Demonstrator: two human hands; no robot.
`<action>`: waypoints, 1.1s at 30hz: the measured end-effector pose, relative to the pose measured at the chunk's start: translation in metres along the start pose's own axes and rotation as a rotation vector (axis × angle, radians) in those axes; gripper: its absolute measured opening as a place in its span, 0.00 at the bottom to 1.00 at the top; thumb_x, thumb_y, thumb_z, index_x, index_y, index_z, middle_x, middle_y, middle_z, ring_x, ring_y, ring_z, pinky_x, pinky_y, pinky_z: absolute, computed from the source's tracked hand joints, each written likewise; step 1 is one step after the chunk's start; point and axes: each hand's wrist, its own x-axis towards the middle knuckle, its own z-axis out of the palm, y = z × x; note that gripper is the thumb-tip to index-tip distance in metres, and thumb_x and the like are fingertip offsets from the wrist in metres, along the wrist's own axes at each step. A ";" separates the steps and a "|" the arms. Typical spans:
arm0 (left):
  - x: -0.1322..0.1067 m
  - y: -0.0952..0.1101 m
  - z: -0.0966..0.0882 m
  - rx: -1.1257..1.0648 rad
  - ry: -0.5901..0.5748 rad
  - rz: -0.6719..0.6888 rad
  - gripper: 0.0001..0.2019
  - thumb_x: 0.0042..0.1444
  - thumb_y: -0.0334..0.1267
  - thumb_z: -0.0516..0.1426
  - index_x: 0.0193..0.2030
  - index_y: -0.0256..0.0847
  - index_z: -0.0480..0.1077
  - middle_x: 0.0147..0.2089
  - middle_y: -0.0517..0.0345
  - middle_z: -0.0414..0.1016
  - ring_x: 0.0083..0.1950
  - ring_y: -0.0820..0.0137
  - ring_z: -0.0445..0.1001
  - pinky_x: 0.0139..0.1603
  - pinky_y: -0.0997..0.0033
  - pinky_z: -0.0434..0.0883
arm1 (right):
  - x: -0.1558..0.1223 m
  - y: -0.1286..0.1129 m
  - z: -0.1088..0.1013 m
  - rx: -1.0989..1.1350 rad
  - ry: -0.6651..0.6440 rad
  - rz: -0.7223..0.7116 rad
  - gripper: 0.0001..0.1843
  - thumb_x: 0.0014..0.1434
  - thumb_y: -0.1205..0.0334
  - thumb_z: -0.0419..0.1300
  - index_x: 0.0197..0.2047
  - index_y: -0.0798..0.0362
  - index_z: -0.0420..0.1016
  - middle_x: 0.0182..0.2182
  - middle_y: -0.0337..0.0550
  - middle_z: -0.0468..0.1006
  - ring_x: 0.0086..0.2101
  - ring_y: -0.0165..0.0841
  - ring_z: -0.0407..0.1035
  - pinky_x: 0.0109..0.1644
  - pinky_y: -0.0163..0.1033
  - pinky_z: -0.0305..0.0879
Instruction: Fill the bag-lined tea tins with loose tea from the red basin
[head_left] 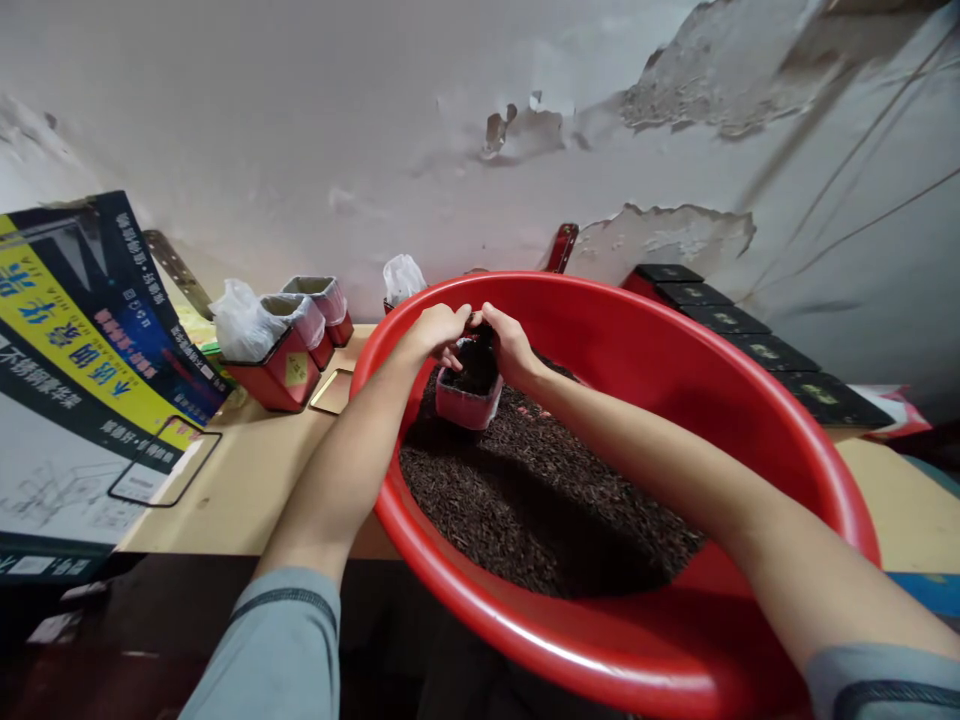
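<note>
A large red tub holds a layer of dark brown, loose, leaf-like bits. On the bits, toward the tub's far left, sits a small square container with a clear plastic liner and dark bits inside. My left hand is at the container's far left rim, fingers curled inward. At the far right rim is my right hand, also curled, its fingertips nearly meeting the left ones. Something dark shows between the fingers; whether it is loose bits or the liner's edge I cannot make out.
Left of the tub stand several red tins with plastic liners, beside a gold-edged lid. A printed cardboard box leans at far left. A row of black-topped tins lines the right, against a peeling wall.
</note>
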 end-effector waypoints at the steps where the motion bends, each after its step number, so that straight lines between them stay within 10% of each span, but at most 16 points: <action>1: 0.000 0.000 -0.001 0.037 0.028 0.016 0.29 0.72 0.52 0.43 0.55 0.28 0.74 0.35 0.41 0.83 0.31 0.61 0.83 0.33 0.69 0.76 | -0.001 -0.004 -0.002 -0.038 -0.044 0.017 0.31 0.54 0.28 0.59 0.28 0.50 0.70 0.29 0.40 0.73 0.34 0.34 0.67 0.47 0.43 0.66; 5: -0.006 0.000 -0.004 0.238 0.114 0.158 0.22 0.71 0.46 0.49 0.45 0.30 0.78 0.32 0.43 0.82 0.29 0.65 0.82 0.31 0.72 0.74 | -0.004 -0.018 -0.030 -0.288 -0.164 0.054 0.38 0.59 0.23 0.48 0.30 0.51 0.74 0.32 0.43 0.77 0.37 0.37 0.70 0.50 0.46 0.66; 9: -0.013 0.001 0.003 0.425 -0.107 0.297 0.09 0.58 0.37 0.64 0.44 0.36 0.79 0.32 0.51 0.83 0.30 0.67 0.81 0.31 0.75 0.72 | -0.006 -0.012 -0.095 -0.710 -0.074 0.024 0.36 0.63 0.27 0.47 0.42 0.50 0.79 0.45 0.48 0.79 0.48 0.42 0.72 0.60 0.50 0.65; 14: -0.014 0.009 0.027 0.710 -0.030 0.334 0.18 0.54 0.36 0.67 0.53 0.42 0.78 0.50 0.47 0.83 0.49 0.58 0.82 0.44 0.68 0.76 | -0.021 0.033 -0.166 -1.246 -0.001 0.462 0.45 0.57 0.34 0.62 0.68 0.55 0.64 0.61 0.65 0.66 0.58 0.51 0.70 0.64 0.53 0.64; 19: -0.011 0.013 0.039 0.821 0.098 0.417 0.15 0.58 0.37 0.65 0.53 0.42 0.80 0.56 0.45 0.79 0.56 0.55 0.78 0.56 0.62 0.74 | -0.021 0.080 -0.157 -1.445 -0.245 0.489 0.61 0.56 0.29 0.61 0.79 0.50 0.37 0.74 0.69 0.44 0.70 0.63 0.49 0.68 0.67 0.53; 23: -0.007 0.013 0.035 0.839 0.057 0.415 0.15 0.58 0.36 0.65 0.53 0.40 0.80 0.54 0.45 0.80 0.56 0.56 0.78 0.57 0.63 0.73 | -0.003 0.103 -0.134 -1.490 -0.311 0.383 0.58 0.56 0.28 0.60 0.78 0.42 0.41 0.76 0.62 0.33 0.72 0.66 0.35 0.67 0.76 0.45; 33: 0.001 0.008 0.020 0.668 0.056 0.462 0.16 0.65 0.50 0.57 0.40 0.40 0.80 0.38 0.51 0.83 0.39 0.67 0.78 0.40 0.72 0.69 | -0.007 0.113 -0.148 -1.300 -0.205 0.109 0.31 0.53 0.67 0.65 0.61 0.50 0.74 0.59 0.54 0.71 0.55 0.48 0.70 0.59 0.47 0.67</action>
